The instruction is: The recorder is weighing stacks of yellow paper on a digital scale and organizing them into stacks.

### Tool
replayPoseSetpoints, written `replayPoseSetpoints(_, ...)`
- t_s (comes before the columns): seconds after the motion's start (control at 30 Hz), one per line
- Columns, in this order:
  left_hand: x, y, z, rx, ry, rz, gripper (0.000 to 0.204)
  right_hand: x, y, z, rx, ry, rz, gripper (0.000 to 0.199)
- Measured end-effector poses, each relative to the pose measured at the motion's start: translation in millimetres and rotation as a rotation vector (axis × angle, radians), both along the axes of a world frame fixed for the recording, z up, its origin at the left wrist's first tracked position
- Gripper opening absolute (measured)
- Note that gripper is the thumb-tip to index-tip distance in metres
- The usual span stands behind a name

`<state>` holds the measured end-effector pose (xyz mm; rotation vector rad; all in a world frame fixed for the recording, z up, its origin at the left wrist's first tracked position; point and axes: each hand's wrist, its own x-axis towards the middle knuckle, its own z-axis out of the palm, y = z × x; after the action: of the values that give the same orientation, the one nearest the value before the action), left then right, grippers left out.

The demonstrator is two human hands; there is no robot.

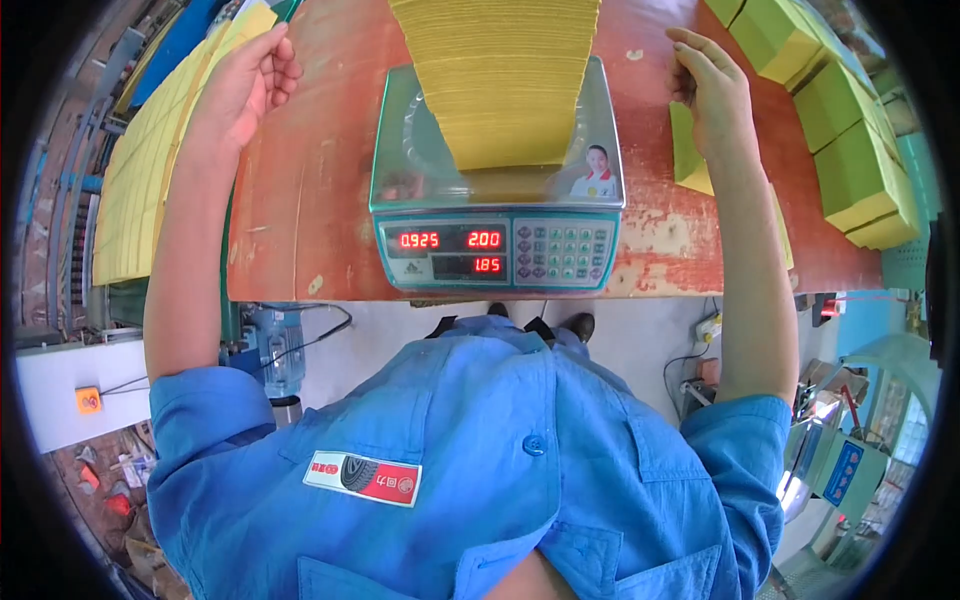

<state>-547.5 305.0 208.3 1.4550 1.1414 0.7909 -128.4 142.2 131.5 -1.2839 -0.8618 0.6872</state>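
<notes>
A tall stack of yellow paper sheets stands on the metal pan of a digital scale, whose red display is lit. The stack leans toward the far edge and runs out of the picture at the top. On its left, my left hand hovers above the red table, fingers loosely curled, thumb apart, nothing visible in it. To the right of the stack my right hand is raised likewise, fingers bent and apart, touching nothing that I can see. A yellow paper bundle lies partly hidden behind my right wrist.
The red wooden table ends just in front of the scale. Rows of yellow paper stacks line the left side; more yellow blocks stand along the right edge. Below left are a clear plastic bottle and a cable.
</notes>
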Motion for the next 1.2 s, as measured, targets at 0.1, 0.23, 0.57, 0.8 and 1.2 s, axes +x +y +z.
replayPoseSetpoints(0.1,12,-7,2,0.005,0.004,0.011,0.027,2,5,-12,-0.034,0.019,0.025,0.028)
replayPoseSetpoints(0.23,4,5,6,0.016,0.026,-0.028,0.028,-4,17,-18,-0.042,0.026,0.098,0.028)
replayPoseSetpoints(0.57,50,19,49,-0.096,-0.266,-0.311,0.045,-21,60,-24,0.018,0.083,0.181,0.024)
replayPoseSetpoints(0.8,145,-18,59,-0.287,-0.113,-0.381,0.059,-55,116,-65,-0.008,0.207,0.39,0.05)
replayPoseSetpoints(1.2,89,-46,52,-0.529,0.032,-0.393,0.049,-91,-32,-48,0.061,-0.062,0.107,0.037)
